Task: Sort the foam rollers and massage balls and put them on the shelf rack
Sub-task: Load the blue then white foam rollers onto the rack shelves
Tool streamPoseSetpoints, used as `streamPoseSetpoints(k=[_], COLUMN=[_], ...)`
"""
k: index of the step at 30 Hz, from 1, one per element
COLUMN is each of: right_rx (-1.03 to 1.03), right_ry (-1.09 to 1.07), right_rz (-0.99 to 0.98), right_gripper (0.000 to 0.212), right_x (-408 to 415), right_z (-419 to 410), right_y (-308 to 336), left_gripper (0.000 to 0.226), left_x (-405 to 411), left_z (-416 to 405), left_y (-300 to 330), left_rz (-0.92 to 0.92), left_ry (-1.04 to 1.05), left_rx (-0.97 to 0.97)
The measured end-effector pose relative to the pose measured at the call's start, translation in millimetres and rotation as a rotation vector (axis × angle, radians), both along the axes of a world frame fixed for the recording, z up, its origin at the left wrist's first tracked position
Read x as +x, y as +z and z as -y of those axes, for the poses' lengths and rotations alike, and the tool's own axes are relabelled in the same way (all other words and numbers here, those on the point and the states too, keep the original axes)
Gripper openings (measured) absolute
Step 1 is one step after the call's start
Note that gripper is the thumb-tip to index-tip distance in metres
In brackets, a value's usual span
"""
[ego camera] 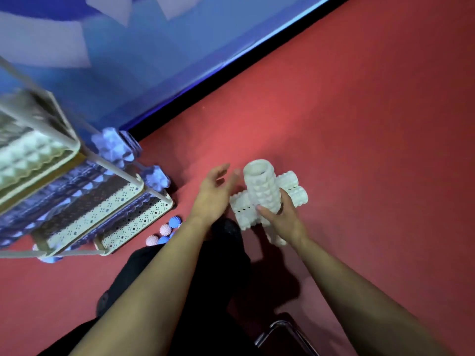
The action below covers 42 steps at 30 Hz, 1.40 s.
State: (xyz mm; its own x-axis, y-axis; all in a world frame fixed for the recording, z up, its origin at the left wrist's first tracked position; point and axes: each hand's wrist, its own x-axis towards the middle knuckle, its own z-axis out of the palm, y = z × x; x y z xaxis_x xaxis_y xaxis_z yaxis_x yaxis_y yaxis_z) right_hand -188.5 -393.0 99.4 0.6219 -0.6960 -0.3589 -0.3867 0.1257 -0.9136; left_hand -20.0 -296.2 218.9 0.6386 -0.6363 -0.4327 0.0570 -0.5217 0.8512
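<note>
On the red floor (359, 124), right of centre, the right hand (281, 217) has its grip curled round a white roller (262, 186), holding it tilted with its hollow end up. Under it two more white rollers (295, 187) lie side by side on the floor, crossing beneath the held one. The left hand (214, 191) hovers just beside the held roller, fingers straight and spread, its grip wide and holding nothing. Further left, pink and blue balls (164, 233) sit in a small cluster on the floor near the foot of the rack (123, 204). The rack's top tier carries a white roller, blurred, and its lower tiers carry blue rollers (113, 147) whose ends stick out past the frame toward the blue wall (154, 60).
</note>
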Motion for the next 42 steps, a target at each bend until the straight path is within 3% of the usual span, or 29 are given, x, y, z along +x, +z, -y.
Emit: streamPoseSetpoints(k=[11,13,17,18,22,25,27,30,33,35,38,40,42], right_rx=[0.285,0.434,0.641,0.669,0.750,0.778,0.736,0.535,0.063,-0.253,-0.846,-1.252,-1.527], right_ry=[-0.097,-0.079,0.008,0.030,0.134,0.216,0.272,0.299,0.165,0.138,0.259,0.560,0.880], right_rz=[0.518,0.599,0.641,0.645,0.641,0.644,0.617,0.495,0.316,0.349,0.439,0.374,0.236], right_gripper=[0.041,0.049,0.096,0.098,0.078,0.056,0.053,0.075,0.110,0.129,0.112,0.087,0.084], right_x=[110.0,129.8,156.9,161.4,175.1,182.0,186.2,198.3,209.1,211.1,220.4,227.2,237.4], right_z=[-79.9,-102.9,-150.2,-162.3,-215.0,-252.1,-273.2,-296.3,-302.5,-298.5,-282.9,-274.0,-267.0], right_y=[195.3,220.5,267.7,278.1,310.4,327.7,334.8,339.2,343.5,346.0,349.9,362.0,368.7], left_gripper=[0.052,0.059,0.061,0.065,0.072,0.049,0.042,0.031,0.021,0.021,0.021,0.020,0.023], left_x=[47.0,52.5,61.7,65.7,74.7,71.2,71.0,70.1,74.7,78.8,88.4,93.5,101.4], left_z=[-129.1,-158.5,-215.7,-231.2,-286.9,-322.9,-344.7,-370.1,-386.4,-394.8,-403.4,-405.6,-406.5], left_y=[131.6,148.7,182.2,186.0,203.2,213.3,213.8,216.5,220.4,225.4,229.8,231.9,229.3], left_rz=[0.151,0.176,0.219,0.192,0.058,-0.011,-0.022,0.012,0.062,0.091,0.127,0.146,0.172], left_ry=[0.299,0.381,0.658,0.727,0.909,0.984,1.042,1.173,1.251,1.273,1.275,1.269,1.250], left_rx=[-0.132,-0.164,-0.279,-0.318,-0.453,-0.551,-0.592,-0.607,-0.608,-0.597,-0.569,-0.546,-0.517])
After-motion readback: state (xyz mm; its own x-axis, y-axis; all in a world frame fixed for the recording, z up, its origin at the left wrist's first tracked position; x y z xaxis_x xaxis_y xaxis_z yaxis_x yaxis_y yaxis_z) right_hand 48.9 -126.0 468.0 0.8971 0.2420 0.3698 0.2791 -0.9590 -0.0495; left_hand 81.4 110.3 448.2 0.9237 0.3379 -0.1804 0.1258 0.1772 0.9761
